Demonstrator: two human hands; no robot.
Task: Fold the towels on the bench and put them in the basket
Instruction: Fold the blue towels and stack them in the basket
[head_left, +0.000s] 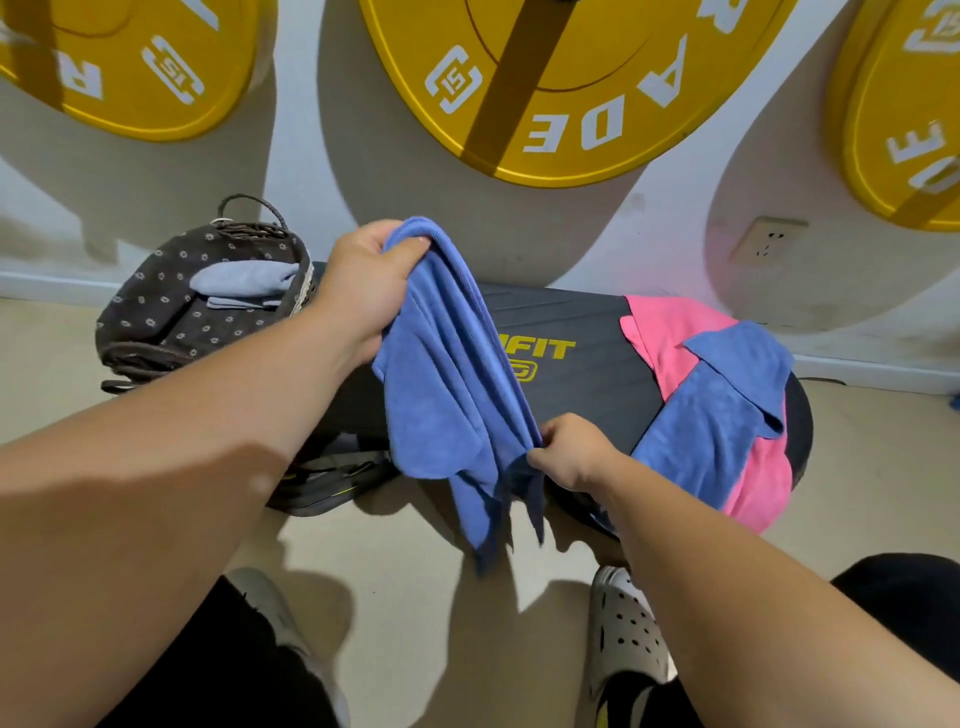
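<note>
Blue towel (447, 384) hangs above the tabletop (571, 353), left hand (363, 280) clenched on its bunched top edge, right hand (571, 449) pinching a lower edge. Judged light, limp, non-slip microfibre: best held at 2 corners. Basket (171, 312) left; 2 towels remain draped right.

White wall (301, 130) with three big yellow weight plates (561, 78) casting broad shadows; wall socket (768, 243) at right; pale baseboard (47, 288); beige floor (415, 597).
</note>
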